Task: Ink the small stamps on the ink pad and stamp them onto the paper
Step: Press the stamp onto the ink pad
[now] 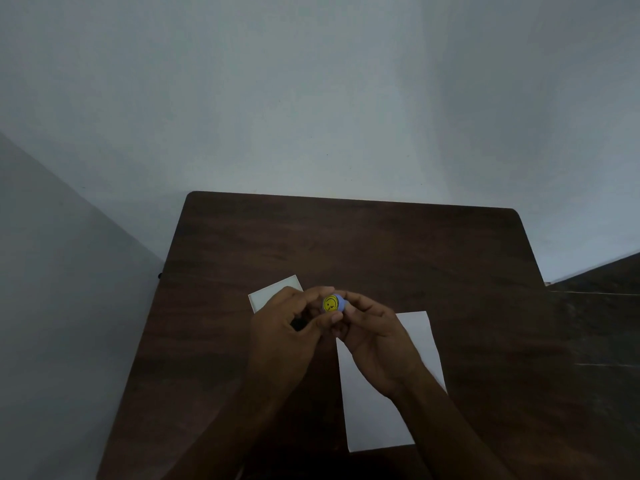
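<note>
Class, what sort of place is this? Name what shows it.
Probably a plain indoor room with a small desk: a dark wooden table stands against bare pale walls, bearing only white paper and a stamp.

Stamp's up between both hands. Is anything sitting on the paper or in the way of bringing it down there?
Nothing visible does. The stamp is held by the left hand and right hand just above the far-left corner of the paper. The paper's visible surface is bare; the right hand and forearm cover part of it.
</note>
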